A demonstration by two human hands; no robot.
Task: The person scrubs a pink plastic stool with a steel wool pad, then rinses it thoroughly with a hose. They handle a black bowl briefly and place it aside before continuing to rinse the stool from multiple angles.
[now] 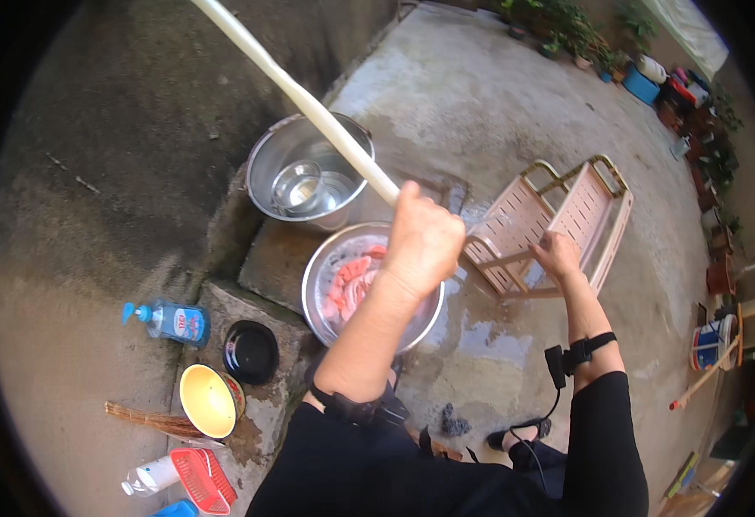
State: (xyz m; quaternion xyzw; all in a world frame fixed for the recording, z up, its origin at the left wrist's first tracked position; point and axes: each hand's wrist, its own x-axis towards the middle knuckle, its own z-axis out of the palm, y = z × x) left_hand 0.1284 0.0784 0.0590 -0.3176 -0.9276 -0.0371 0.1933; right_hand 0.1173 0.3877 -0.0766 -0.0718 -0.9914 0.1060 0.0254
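My left hand [421, 239] is closed around the lower end of a cream-coloured hose or pipe [313, 110], above a metal basin [308, 292] that holds a pink cloth [353, 284] in water. Behind the basin stands a metal bucket [261, 187] with a clear bowl [298, 184] inside. My right hand [555, 253] grips the edge of a pink slotted plastic rack [585, 207] with gold-coloured end frames, which is tilted on the wet concrete.
On the ledge at left are a blue pump bottle [180, 323], a black bowl [251, 352], a yellow bowl [208, 399], a straw brush [151, 419], a red plastic basket [203, 481] and a clear bottle [154, 476]. Potted plants [578, 32] line the far wall. A paint bucket [713, 342] stands at right.
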